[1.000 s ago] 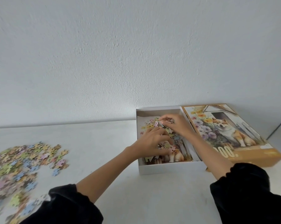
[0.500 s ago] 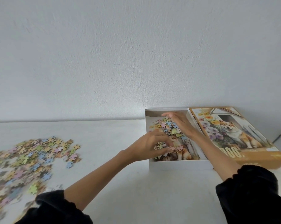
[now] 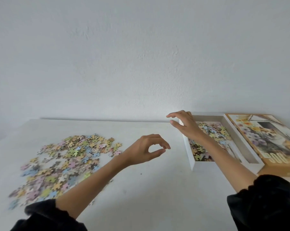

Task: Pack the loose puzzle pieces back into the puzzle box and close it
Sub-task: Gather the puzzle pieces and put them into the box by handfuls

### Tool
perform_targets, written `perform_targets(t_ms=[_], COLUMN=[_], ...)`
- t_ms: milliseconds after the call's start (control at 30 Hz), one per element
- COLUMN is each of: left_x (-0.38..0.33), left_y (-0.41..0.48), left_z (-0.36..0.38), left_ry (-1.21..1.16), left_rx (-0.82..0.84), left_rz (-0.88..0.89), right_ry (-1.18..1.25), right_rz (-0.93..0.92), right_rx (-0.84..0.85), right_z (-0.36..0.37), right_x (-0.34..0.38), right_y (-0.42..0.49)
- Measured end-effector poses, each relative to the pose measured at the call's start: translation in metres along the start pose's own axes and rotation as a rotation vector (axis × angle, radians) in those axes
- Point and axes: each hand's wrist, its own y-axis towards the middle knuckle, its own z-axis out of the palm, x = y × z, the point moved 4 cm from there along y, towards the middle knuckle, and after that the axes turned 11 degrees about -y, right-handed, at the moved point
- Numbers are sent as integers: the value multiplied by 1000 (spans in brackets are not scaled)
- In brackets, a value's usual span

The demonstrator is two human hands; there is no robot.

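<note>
A wide pile of loose pastel puzzle pieces lies on the white table at the left. The open white puzzle box sits at the right with a heap of pieces inside. Its lid, printed with a dog and flowers, lies face up just right of the box. My left hand hovers empty above the table between pile and box, fingers loosely curled, thumb near the fingertips. My right hand is over the box's far left corner, fingers spread and empty.
The table ends at a plain white wall behind. Black sleeves cover both forearms near the bottom edge. A small dark speck lies on the table below my left hand.
Both hands have left the box's inside, where they dropped pieces. My left hand has moved left out over the table; my right hand has lifted to the box's left corner. The view has swung left.
</note>
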Motion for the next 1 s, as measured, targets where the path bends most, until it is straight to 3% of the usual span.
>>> perform_targets(t_ms=[333,567,700,800,900,1000], left_x=[45,98,112,113,122,149], left_y=[-137,-229,-250,-249,-246,-250], left_z=[-92,-149,-145,-143,-163,-200], left_ry=[119,260,212,126,138,304], left_rx=[18,-73,-66,-48,-201,-450], left_rz=[-122,-242,-284,-274,-323,-484], right_ry=[93,-33,-109,-23,180,111], right_rz=[-42,89,-3,-80,11,46], right_rx=[123,311,330,273,96,45], right_z=[109,178,196,199,192,192], right_x=[130,163,180,196,202,201], right_y=[11,3,-7,-14,-3,23])
